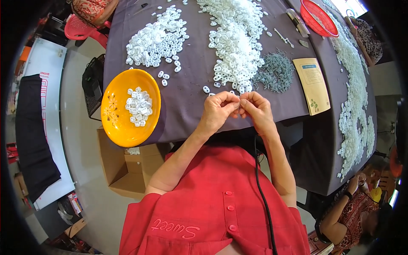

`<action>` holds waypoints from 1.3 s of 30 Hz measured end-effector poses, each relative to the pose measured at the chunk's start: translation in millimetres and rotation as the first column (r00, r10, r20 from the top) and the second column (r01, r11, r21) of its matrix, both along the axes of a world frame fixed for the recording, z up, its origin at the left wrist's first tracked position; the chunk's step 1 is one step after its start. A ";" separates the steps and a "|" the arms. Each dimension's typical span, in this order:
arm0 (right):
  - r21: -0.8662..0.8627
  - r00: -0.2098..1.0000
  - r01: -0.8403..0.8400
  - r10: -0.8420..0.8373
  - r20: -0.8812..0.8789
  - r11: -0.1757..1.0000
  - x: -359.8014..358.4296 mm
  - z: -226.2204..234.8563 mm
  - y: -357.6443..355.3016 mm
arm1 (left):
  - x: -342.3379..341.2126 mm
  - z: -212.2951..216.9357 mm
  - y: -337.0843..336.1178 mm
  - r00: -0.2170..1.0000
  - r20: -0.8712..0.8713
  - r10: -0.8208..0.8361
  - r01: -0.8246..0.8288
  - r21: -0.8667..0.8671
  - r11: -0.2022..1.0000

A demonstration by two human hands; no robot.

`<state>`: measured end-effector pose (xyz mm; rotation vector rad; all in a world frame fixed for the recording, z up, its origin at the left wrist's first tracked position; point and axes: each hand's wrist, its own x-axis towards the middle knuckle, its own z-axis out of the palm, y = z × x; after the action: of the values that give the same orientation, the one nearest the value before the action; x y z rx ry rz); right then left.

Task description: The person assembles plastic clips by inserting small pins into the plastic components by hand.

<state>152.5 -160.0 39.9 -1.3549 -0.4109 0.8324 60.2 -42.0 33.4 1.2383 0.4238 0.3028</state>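
Note:
My left hand (219, 109) and my right hand (257, 111) meet at the table's near edge, fingertips pinched together. Whatever they hold between them is too small and too covered by the fingers to make out. Just beyond the fingertips begins a long heap of small white plastic pieces (236, 46), oval with two holes each. To its right lies a pile of thin grey-blue pins or screws (275, 72). An orange bowl (114, 127) on the left, with a flower pattern, has a small group of white pieces (139, 106) in it.
Another heap of white pieces (155, 40) lies behind the bowl. A tan notebook (312, 87) and a red basket (316, 21) are on the right. Below the table's left edge stands an open cardboard box (127, 170). At the right-hand table sits another person (352, 212).

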 end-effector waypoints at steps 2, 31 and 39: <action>0.031 0.994 -0.021 0.024 -0.103 0.999 2.3 -0.6 -2.9 | -2.2 2.4 -3.4 0.999 0.029 -0.014 0.013 0.060 0.998; 0.048 0.975 0.067 -0.076 0.208 0.997 -8.0 5.7 -1.3 | -5.1 0.6 -2.4 0.998 -0.003 0.058 -0.058 -0.091 0.994; 0.023 0.966 0.046 -0.050 0.255 0.999 -7.2 6.7 -0.2 | -3.3 3.7 -3.0 0.996 -0.034 0.086 -0.088 -0.057 0.994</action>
<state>145.3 -160.3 46.6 -1.4561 -0.5824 0.6139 56.9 -45.0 37.1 1.1707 0.5115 0.3433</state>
